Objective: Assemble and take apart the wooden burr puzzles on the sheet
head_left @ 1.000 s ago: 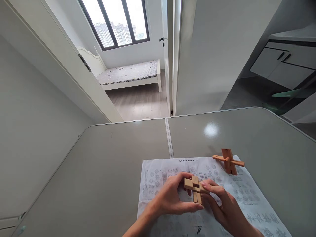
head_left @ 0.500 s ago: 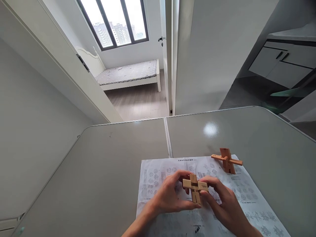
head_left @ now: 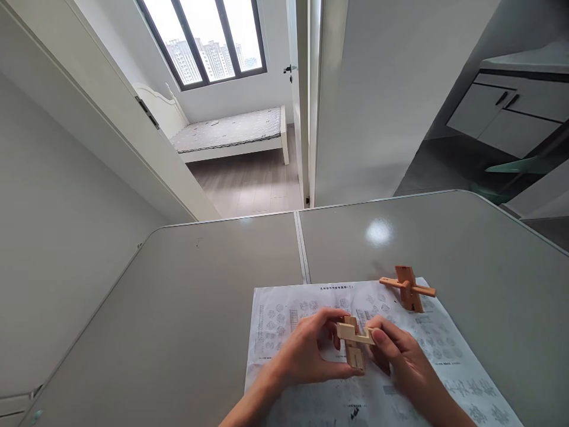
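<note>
My left hand grips a light wooden puzzle piece between thumb and fingers, one end near the thumb tip and the other by the index finger. In my right hand a notched wooden puzzle piece is pinched at its right end. This notched piece lies crosswise over the left-hand piece; whether the two touch is unclear. Both are above a printed diagram sheet. Past my right hand, an orange-brown wooden cross-shaped puzzle stands on the sheet's far right corner.
The grey table has a seam running away from me and a pale edge strip. Beyond it are a doorway, an open door and a bed under a window. White cabinets stand at the right.
My right hand has turned and shifted slightly right, tilting the notched piece so its cut-out shows. The crossed pieces have come partly apart. My left hand has hardly moved.
</note>
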`<state>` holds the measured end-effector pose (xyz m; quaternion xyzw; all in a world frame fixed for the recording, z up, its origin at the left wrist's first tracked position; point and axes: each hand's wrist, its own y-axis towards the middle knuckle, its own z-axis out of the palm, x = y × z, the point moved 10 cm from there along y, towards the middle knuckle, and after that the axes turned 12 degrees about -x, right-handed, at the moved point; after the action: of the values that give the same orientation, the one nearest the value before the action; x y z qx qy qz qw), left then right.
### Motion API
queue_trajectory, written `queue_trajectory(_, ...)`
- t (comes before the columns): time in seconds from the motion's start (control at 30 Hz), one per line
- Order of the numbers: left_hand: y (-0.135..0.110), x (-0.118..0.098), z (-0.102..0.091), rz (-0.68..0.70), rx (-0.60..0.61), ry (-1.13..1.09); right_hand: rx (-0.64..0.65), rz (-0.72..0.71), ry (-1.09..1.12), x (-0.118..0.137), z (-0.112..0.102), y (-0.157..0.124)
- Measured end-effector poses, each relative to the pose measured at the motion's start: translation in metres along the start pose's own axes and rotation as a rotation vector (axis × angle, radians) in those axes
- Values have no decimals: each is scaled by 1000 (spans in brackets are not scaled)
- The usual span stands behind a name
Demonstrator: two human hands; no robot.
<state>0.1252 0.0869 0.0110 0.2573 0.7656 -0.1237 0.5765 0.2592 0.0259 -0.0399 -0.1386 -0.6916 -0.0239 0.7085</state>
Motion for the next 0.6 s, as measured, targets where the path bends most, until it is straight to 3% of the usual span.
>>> queue_trajectory(0.37, 1, 0, -1, -53, 24, -6, -35, -130, -140, 30, 4, 0)
queue_trajectory(0.6, 1, -4, -3, -54, 29, -11, -48, -133, -222, 29, 2, 0)
